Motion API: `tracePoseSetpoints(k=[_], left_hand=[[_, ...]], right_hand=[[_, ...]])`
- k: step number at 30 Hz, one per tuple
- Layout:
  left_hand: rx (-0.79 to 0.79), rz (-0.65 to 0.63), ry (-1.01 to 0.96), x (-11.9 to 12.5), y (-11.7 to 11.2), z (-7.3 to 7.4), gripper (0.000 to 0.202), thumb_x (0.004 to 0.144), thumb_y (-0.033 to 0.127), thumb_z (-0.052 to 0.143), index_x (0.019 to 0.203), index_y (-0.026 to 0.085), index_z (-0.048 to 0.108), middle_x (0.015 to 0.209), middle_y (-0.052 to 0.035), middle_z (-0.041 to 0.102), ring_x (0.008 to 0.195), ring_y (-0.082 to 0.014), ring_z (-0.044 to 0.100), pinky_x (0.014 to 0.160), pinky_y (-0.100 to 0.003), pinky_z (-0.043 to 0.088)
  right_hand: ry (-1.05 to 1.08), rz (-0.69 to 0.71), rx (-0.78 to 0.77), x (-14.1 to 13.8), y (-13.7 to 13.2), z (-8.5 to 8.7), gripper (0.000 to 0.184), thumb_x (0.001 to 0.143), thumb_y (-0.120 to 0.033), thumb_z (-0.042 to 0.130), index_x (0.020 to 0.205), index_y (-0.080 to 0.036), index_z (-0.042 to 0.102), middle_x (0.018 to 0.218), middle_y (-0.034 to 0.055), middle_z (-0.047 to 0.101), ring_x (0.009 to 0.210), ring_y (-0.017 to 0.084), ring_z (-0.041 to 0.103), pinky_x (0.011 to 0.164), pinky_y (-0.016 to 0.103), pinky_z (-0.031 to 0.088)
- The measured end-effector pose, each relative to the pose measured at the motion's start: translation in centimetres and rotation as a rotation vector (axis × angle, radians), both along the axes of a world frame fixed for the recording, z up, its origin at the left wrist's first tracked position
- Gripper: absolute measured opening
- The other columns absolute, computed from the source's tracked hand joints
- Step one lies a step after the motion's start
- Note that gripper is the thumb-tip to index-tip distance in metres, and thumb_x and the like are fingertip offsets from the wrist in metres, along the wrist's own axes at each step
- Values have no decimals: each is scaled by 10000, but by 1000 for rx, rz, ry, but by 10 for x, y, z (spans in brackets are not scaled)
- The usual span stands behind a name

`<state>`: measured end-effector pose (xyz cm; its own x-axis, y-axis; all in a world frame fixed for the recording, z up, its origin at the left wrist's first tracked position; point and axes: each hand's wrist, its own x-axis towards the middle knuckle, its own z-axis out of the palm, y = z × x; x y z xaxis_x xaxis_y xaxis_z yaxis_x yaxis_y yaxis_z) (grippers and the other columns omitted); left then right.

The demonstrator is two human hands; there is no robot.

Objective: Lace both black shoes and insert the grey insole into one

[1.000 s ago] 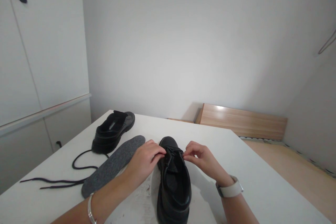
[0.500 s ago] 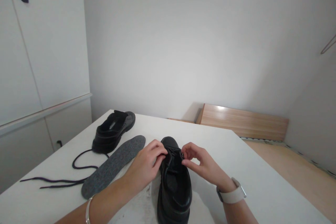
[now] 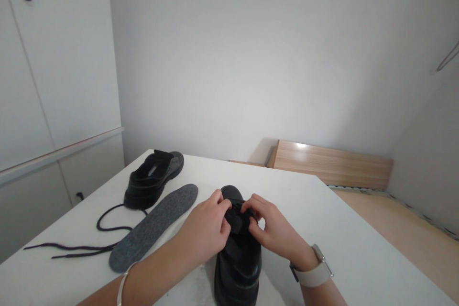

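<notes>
A black shoe (image 3: 237, 267) stands on the white table (image 3: 344, 248) straight in front of me, toe pointing away. My left hand (image 3: 206, 229) and my right hand (image 3: 270, 229) meet over its lacing area. Both hands have their fingers pinched on the shoe's tongue (image 3: 236, 220) and lace, which the fingers largely hide. A bracelet is on my left wrist and a white watch on my right.
A second black shoe (image 3: 154, 179) sits at the table's far left. A grey insole (image 3: 154, 227) lies between the shoes, with a loose black lace (image 3: 82, 246) trailing left of it. White cabinets stand at the left, a wooden board lies on the floor behind.
Both hands have drawn together over the shoe's tongue, fingers now closed on it. The shoe itself has stayed in place.
</notes>
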<state>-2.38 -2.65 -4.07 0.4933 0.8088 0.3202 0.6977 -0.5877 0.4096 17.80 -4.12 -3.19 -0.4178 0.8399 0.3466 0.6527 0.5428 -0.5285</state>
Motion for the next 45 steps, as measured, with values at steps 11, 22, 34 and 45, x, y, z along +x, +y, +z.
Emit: tracePoseSetpoints(k=[11, 22, 34, 45], left_hand=[[10, 55, 252, 10, 2, 16, 231, 867, 52, 433, 907, 144, 642, 994, -97, 582, 841, -237, 649, 771, -357, 539], [78, 65, 251, 16, -4, 27, 263, 878, 23, 417, 911, 132, 655, 995, -121, 590, 942, -286, 612, 820, -426, 523], [195, -66, -830, -15, -3, 93, 76, 893, 214, 609, 839, 196, 659, 813, 11, 626, 749, -123, 580, 691, -222, 443], [-33, -89, -805, -3, 3, 76, 159, 923, 346, 563, 915, 204, 636, 596, 44, 574, 567, -117, 544, 540, -203, 397]], right_hand=[[20, -34, 27, -1, -1, -1, 296, 749, 62, 483, 881, -187, 572, 821, -14, 511, 718, 135, 507, 650, 253, 392], [67, -114, 62, -6, -1, -6, 224, 798, -4, 540, 860, -194, 642, 1019, 46, 552, 758, 145, 553, 675, 283, 448], [728, -147, 449, -18, -16, 85, 40, 896, -175, 659, 892, -209, 681, 692, -25, 642, 631, 113, 608, 598, 218, 504], [416, -118, 266, -22, -12, 76, 70, 914, -227, 622, 903, -199, 685, 819, 8, 687, 729, 140, 616, 665, 254, 485]])
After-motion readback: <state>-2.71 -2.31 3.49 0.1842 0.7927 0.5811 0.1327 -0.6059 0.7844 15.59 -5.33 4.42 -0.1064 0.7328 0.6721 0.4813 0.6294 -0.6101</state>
